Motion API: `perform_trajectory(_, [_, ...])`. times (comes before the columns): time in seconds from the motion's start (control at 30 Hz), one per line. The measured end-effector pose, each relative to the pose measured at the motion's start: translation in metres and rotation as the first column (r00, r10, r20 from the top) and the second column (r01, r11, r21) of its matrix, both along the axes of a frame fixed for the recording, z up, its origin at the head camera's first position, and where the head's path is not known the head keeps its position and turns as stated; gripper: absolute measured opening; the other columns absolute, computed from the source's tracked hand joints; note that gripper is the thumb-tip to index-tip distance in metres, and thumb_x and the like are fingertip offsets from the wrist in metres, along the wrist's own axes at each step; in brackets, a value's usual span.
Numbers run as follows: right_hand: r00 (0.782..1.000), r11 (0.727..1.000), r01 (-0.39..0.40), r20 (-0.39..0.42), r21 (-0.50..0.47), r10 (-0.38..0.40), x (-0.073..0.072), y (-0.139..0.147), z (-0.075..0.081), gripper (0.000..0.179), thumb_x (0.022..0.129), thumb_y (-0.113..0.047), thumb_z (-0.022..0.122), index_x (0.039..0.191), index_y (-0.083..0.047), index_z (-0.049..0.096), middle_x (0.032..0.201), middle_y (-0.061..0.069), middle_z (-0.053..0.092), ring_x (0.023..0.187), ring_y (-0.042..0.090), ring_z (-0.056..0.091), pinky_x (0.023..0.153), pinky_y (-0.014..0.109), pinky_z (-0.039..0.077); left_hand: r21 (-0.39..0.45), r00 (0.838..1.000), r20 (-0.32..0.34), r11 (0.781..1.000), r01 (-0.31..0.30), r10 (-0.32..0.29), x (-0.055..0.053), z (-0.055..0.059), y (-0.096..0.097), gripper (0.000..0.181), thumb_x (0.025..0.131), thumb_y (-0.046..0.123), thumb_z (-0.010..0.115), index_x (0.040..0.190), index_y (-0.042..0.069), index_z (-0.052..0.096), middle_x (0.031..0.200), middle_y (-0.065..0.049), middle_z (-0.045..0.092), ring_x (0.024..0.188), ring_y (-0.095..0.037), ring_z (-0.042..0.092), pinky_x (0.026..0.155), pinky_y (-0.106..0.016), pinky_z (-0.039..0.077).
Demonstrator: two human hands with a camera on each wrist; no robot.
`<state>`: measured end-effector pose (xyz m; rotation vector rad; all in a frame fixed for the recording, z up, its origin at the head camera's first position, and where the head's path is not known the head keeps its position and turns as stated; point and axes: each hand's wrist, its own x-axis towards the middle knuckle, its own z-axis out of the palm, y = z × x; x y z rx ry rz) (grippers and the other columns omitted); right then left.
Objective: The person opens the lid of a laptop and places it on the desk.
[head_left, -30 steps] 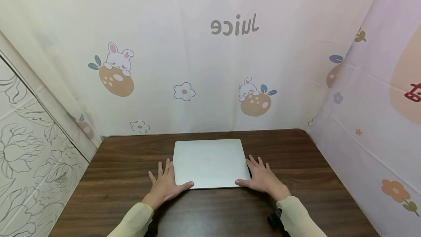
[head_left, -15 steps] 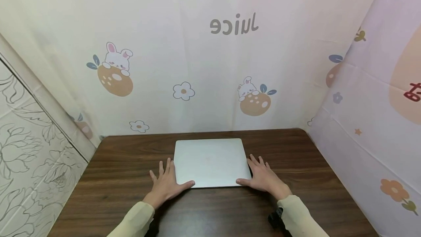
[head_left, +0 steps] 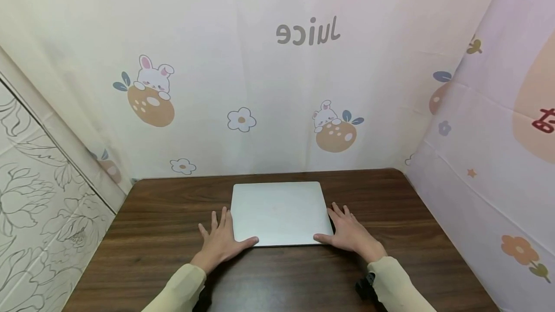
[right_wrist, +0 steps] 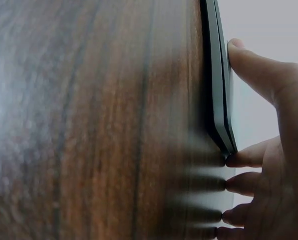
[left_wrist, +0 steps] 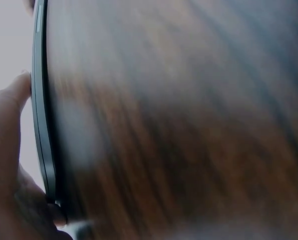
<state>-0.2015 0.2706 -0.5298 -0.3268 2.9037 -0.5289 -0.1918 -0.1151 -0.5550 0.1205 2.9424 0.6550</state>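
A closed silver laptop (head_left: pixel 277 213) lies flat on the dark wooden table in the head view. My left hand (head_left: pixel 218 242) is at its left side, thumb on the near left corner of the lid and straight fingers spread along the edge. Mirroring it, my right hand (head_left: pixel 351 235) rests its thumb on the near right corner, fingers spread beside the right edge. In the left wrist view the laptop's thin side (left_wrist: pixel 40 105) shows next to the thumb. In the right wrist view the thumb (right_wrist: pixel 253 65) touches the lid, while the fingertips meet the tabletop.
The wooden table (head_left: pixel 143 254) extends around the laptop on every side. A printed curtain (head_left: pixel 269 71) hangs behind its far edge, and another cloth (head_left: pixel 490 196) runs along the right. At the left stands a flower-patterned panel (head_left: pixel 43 215).
The laptop has slid slightly to the right, with both hands moving along with it. Their finger positions look the same.
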Motion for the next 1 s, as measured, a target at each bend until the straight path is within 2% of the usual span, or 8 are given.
perform_trajectory(0.3, [1.000, 1.000, 0.006, 0.017, -0.006, -0.006, 0.0022, 0.0013, 0.0011, 0.112, 0.083, -0.078, 0.065, 0.157, 0.003, 0.037, 0.166, 0.028, 0.024, 0.150, 0.059, 0.019, 0.114, 0.074, 0.028, -0.001, 1.000, 0.000, 1.000, -0.004, 0.004, 0.0025, 0.0020, 0.0020, 0.136, 0.073, 0.094, 0.054, 0.164, 0.000, 0.018, 0.172, -0.019, 0.011, 0.157, -0.050, 0.002, 0.108, -0.086, -0.007])
perform_trajectory(0.67, [1.000, 1.000, 0.005, 0.017, 0.012, -0.005, 0.0024, 0.0061, -0.0006, 0.114, 0.083, -0.080, 0.063, 0.158, 0.002, 0.037, 0.167, 0.027, 0.024, 0.151, 0.058, 0.019, 0.112, 0.075, 0.029, -0.008, 1.000, -0.004, 1.000, -0.008, 0.008, 0.0037, -0.0009, 0.0056, 0.135, 0.073, 0.095, 0.054, 0.164, 0.001, 0.019, 0.173, -0.017, 0.012, 0.157, -0.049, 0.002, 0.111, -0.084, -0.006])
perform_trajectory(1.0, [0.999, 1.000, -0.023, 0.034, 0.019, 0.022, -0.0011, 0.0056, 0.0012, 0.113, 0.084, -0.079, 0.063, 0.157, 0.003, 0.036, 0.166, 0.028, 0.025, 0.150, 0.059, 0.020, 0.111, 0.075, 0.030, -0.033, 1.000, 0.003, 0.999, -0.018, 0.018, 0.0043, 0.0036, 0.0060, 0.135, 0.073, 0.096, 0.053, 0.164, 0.001, 0.021, 0.173, -0.017, 0.014, 0.158, -0.048, 0.006, 0.112, -0.083, -0.003])
